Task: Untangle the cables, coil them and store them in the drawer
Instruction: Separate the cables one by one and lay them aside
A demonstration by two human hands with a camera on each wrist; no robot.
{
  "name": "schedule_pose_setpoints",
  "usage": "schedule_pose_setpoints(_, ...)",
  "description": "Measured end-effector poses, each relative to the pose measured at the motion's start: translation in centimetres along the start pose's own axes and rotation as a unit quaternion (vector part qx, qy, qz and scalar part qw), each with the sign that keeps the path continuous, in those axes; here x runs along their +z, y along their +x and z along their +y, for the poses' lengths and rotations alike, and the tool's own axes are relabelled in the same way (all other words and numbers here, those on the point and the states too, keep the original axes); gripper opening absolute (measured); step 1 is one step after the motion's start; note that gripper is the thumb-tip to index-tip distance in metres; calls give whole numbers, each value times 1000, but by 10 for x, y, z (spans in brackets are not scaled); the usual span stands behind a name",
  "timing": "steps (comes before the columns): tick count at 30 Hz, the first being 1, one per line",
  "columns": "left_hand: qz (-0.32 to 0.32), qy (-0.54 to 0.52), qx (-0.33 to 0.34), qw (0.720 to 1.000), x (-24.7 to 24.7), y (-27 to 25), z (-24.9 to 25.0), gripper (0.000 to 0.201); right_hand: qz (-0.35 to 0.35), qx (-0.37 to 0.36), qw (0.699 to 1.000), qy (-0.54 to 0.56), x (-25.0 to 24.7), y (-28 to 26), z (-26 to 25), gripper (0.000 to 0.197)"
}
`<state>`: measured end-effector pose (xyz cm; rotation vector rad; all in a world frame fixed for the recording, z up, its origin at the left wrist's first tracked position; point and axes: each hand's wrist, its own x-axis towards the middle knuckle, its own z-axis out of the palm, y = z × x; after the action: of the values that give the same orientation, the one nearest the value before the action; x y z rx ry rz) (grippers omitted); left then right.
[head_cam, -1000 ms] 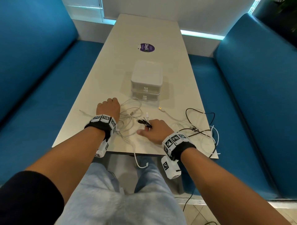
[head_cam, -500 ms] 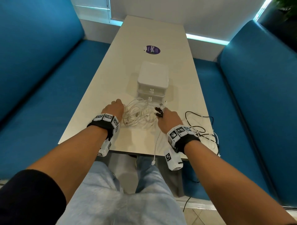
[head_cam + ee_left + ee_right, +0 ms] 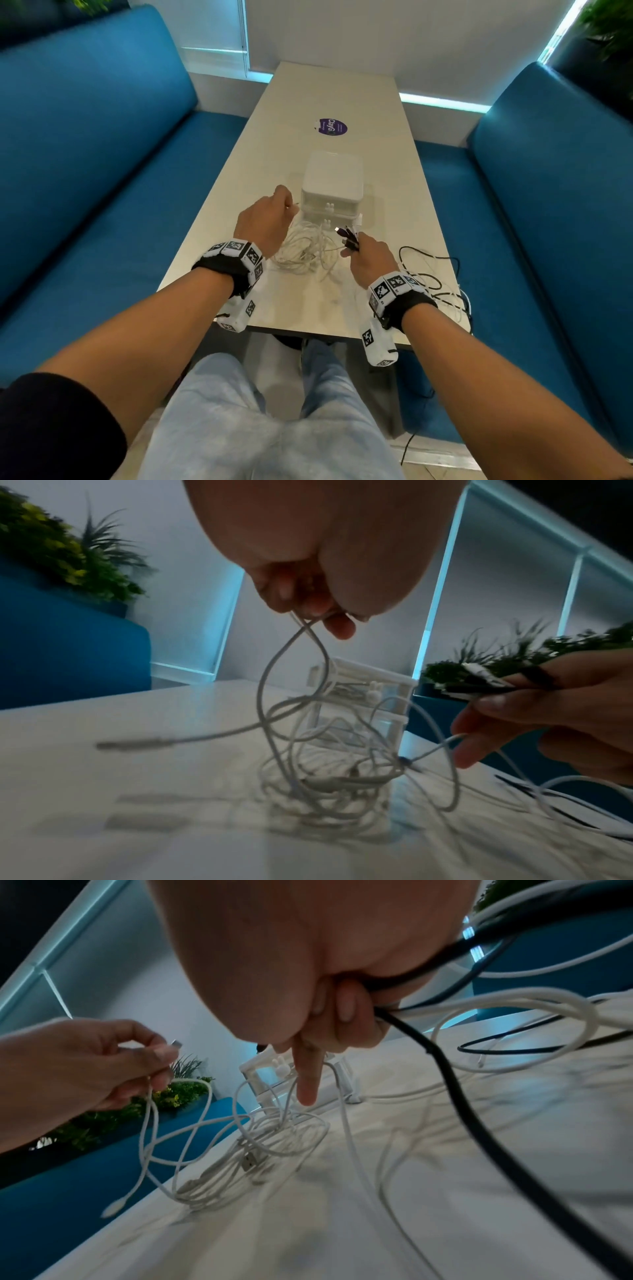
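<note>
A tangle of white cables (image 3: 305, 250) (image 3: 329, 783) (image 3: 246, 1153) lies on the table just in front of a small white drawer unit (image 3: 332, 186) (image 3: 369, 693) (image 3: 270, 1074). My left hand (image 3: 265, 222) (image 3: 308, 601) (image 3: 103, 1053) is raised above the tangle and pinches the plug end of a white cable. My right hand (image 3: 368, 257) (image 3: 329, 1020) (image 3: 534, 704) grips a bunch of black and white cable ends (image 3: 347, 234), one finger pointing down. Black cables (image 3: 431, 274) (image 3: 455, 1085) trail from it to the table's right edge.
The long white table (image 3: 329, 92) carries a purple round sticker (image 3: 330, 126) beyond the drawer unit. Blue benches (image 3: 85, 164) flank both sides. My knees sit under the near edge. Plants stand behind the benches.
Both hands have risen off the table. The left now lifts a white cable end up and away; the right has carried its bundle of plugs forward toward the drawer unit, gathering the white cables there.
</note>
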<state>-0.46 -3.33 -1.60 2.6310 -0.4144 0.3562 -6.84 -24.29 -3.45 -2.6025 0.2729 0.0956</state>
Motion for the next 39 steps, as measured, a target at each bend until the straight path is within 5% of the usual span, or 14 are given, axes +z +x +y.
schedule_pose_setpoints(6,-28,23,111,993,16,-7,35,19,-6,10,989,147,-3,-4,0,21)
schedule_pose_setpoints(10,-72,-22,76,994,32,-20,53,26,3,-1,977,215,-4,-6,-2,20)
schedule_pose_setpoints(14,-90,-83,59,991,43,-31,64,20,0,13,963,270,-3,-4,-1,43)
schedule_pose_setpoints(19,-110,-119,38,986,55,-39,65,17,-31,10,980,194,-2,-2,11,34)
schedule_pose_setpoints(24,-147,156,87,973,56,-45,53,39,-27,38,995,89,1,-3,20,28)
schedule_pose_setpoints(32,-103,67,45,991,52,-43,55,13,10,59,990,129,3,-9,16,40)
schedule_pose_setpoints(39,-168,39,71,982,66,-51,70,14,-18,22,991,128,5,-10,11,25)
